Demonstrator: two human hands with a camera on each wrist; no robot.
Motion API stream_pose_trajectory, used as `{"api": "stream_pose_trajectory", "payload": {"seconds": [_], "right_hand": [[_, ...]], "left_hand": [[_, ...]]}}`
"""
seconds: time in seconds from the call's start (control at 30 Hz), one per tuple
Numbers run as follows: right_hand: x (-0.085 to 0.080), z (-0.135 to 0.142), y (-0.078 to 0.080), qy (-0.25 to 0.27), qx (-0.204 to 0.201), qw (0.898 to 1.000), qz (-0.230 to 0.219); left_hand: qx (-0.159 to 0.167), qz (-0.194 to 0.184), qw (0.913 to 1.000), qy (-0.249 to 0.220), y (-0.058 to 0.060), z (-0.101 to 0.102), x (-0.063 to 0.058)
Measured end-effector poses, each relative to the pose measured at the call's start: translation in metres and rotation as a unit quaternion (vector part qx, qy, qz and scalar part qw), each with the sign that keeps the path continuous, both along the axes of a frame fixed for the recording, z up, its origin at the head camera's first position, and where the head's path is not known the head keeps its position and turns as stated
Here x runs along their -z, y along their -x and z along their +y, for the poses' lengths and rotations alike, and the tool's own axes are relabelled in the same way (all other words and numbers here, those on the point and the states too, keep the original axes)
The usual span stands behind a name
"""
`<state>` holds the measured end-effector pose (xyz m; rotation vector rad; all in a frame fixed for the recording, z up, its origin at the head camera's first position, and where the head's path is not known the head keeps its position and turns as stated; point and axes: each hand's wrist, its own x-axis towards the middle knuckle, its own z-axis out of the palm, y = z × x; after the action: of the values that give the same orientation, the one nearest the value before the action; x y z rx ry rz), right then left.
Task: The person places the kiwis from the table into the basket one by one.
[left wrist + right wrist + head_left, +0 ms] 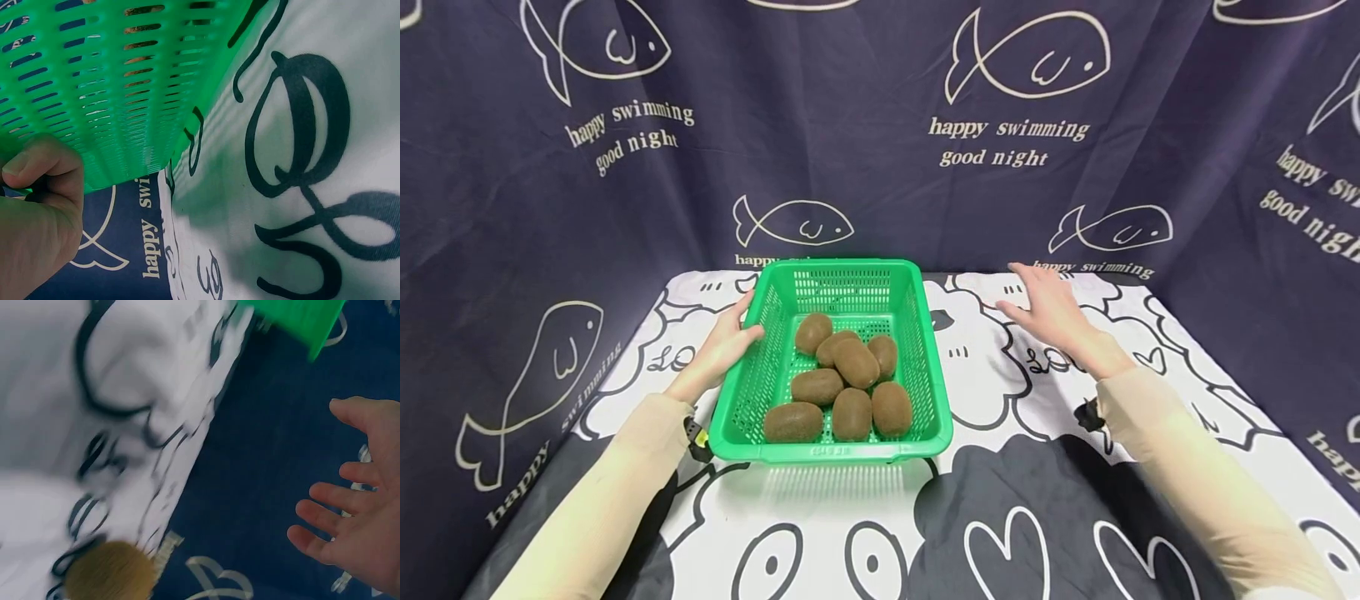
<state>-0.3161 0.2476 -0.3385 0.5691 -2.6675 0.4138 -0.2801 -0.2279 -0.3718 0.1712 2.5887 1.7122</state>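
Observation:
A green plastic basket (831,452) with slotted walls holds several brown kiwis (856,363), grouped mostly toward its middle and front. My left hand (724,340) grips the basket's left side, its thumb at the rim; the left wrist view shows that hand (44,212) against the slotted wall (100,81). To the right, apart from the basket, my right hand (1051,310) is raised over the table with spread fingers and nothing in them. In the right wrist view a blurred brown rounded thing, apparently a kiwi (109,575), shows at the lower left, away from the hand (369,519).
A white and dark patterned cloth (977,392) covers the table. Behind and at both sides hangs a dark blue curtain (880,142) with fish drawings and lettering. Small dark devices (698,440) sit at the wrists, over beige sleeves.

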Motion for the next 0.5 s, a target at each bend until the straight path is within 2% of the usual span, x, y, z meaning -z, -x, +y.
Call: {"api": "stream_pose_trajectory", "payload": {"seconds": [0.07, 0.17, 0.3, 0.37, 0.5], "right_hand": [[0.004, 0.015, 0.001, -0.006, 0.018, 1.0, -0.014], [0.008, 0.033, 0.001, -0.03, 0.05, 0.996, -0.074], [0.01, 0.054, 0.001, -0.074, 0.09, 0.979, -0.168], [0.012, 0.062, 0.001, -0.09, 0.092, 0.973, -0.193], [0.019, 0.076, 0.002, -0.123, 0.067, 0.967, -0.214]], "left_hand": [[0.001, 0.0, 1.0, 0.001, -0.001, 0.0, 0.0], [0.001, 0.001, 1.0, 0.005, -0.001, 0.001, 0.0], [0.0, 0.001, 1.0, 0.006, 0.0, 0.001, -0.001], [-0.001, 0.002, 1.0, 0.009, -0.001, 0.001, -0.001], [0.001, 0.0, 1.0, 0.006, -0.001, 0.001, -0.002]]}}
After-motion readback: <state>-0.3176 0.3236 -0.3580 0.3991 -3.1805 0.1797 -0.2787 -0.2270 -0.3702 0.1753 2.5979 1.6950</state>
